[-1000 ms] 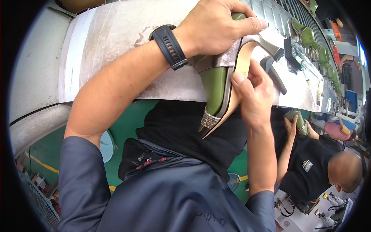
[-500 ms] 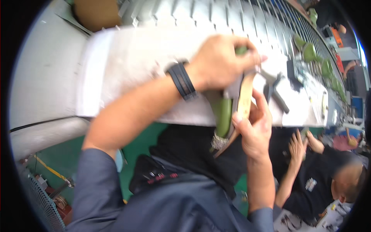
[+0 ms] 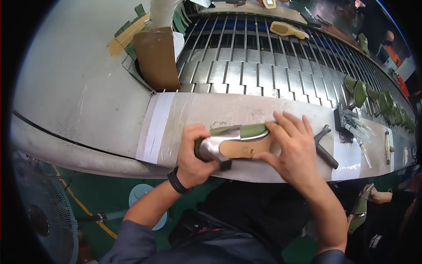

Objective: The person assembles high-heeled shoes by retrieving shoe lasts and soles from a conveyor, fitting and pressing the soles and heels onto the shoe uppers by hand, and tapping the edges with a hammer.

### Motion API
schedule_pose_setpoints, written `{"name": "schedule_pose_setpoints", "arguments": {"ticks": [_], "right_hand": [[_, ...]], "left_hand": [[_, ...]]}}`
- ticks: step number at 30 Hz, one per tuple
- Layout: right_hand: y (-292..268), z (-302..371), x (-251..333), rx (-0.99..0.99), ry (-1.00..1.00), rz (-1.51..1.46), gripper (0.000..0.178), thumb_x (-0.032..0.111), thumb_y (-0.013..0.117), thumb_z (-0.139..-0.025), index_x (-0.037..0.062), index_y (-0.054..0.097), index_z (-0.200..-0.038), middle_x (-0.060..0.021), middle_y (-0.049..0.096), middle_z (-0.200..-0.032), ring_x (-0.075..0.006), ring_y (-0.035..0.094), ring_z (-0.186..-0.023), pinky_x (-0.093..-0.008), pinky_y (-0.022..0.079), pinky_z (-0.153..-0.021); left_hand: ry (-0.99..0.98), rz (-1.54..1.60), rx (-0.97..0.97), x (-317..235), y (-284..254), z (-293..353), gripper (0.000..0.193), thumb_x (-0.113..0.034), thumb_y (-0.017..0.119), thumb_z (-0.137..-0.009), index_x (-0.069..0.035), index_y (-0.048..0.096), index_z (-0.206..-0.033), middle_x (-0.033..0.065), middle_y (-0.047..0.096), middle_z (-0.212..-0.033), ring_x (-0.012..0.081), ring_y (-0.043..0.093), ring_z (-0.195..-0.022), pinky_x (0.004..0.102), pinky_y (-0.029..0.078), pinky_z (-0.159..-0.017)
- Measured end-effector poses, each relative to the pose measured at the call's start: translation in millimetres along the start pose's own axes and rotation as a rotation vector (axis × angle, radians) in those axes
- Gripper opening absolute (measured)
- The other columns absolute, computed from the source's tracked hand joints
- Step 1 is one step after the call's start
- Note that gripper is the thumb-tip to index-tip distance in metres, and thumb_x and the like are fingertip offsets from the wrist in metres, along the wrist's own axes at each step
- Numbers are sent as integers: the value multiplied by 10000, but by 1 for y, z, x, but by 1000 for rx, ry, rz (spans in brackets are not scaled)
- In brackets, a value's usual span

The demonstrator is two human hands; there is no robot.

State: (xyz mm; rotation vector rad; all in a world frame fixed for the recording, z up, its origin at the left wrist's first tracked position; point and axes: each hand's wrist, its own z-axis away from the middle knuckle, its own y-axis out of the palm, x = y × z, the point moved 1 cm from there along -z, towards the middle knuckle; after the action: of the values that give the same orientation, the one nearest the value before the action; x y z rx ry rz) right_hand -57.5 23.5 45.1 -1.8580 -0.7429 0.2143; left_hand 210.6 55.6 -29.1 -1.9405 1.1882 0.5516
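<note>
A green women's shoe (image 3: 252, 130) with a tan insole and silvery lining lies sideways in my hands, above the bench's near edge. My left hand (image 3: 193, 152) is wrapped round its heel end, and a small dark block, perhaps the heel tip, shows below those fingers. At the other end, my right hand (image 3: 292, 147) grips the toe. Its thumb presses by the insole and its forefinger lies on the green upper, while the other fingers are raised and slightly blurred. My right palm hides the toe's tip.
A hammer (image 3: 325, 149) lies right of my right hand, beside a black tray (image 3: 345, 125) of small bits and syringes. Beyond the bench runs a slatted metal conveyor (image 3: 246, 75) carrying green shoes (image 3: 360, 93). A cardboard piece (image 3: 156, 59) stands at the left. A co-worker's hand (image 3: 380, 196) holds another shoe.
The shoe has gone from steeply tilted to lying crosswise. My left hand has come down to its heel end, and my right hand has moved to its toe. The view has shifted too.
</note>
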Motion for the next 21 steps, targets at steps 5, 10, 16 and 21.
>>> {"name": "schedule_pose_setpoints", "arguments": {"ticks": [5, 10, 16, 21], "right_hand": [[20, 0, -15, -23, -136, -39, 781, 151, 946, -612, 116, 670, -1342, -137, 569, -1512, -357, 473, -1457, -621, 307, -1212], [30, 1, -7, 18, -248, -172, 484, 72, 908, -660, 95, 700, -1096, -106, 611, -1474, -362, 481, -1463, -623, 332, -1202], [42, 1, -4, 18, -275, -200, 322, 80, 872, -713, 87, 641, -937, -90, 635, -1439, -370, 500, -1437, -644, 311, -1203], [48, 4, -2, -10, -277, -205, 297, 115, 862, -737, 93, 623, -911, -88, 645, -1418, -357, 519, -1416, -660, 300, -1195]], "left_hand": [[122, -90, 307, -12, -12, 12, 731, -367, 990, -649, -66, 592, -1182, 178, 602, -1323, 382, 590, -1200, 458, 482, -1038], [-119, 101, 421, -8, -18, 3, 603, -305, 949, -783, -28, 592, -1183, 196, 547, -1450, 296, 525, -1356, 398, 388, -1151], [-176, 109, 501, -16, -1, -21, 399, -173, 899, -801, -42, 629, -1064, 211, 512, -1540, 294, 503, -1409, 394, 368, -1176], [-172, 30, 510, -20, 8, -24, 333, -167, 882, -803, -57, 615, -968, 227, 498, -1580, 306, 506, -1423, 407, 356, -1190]]}}
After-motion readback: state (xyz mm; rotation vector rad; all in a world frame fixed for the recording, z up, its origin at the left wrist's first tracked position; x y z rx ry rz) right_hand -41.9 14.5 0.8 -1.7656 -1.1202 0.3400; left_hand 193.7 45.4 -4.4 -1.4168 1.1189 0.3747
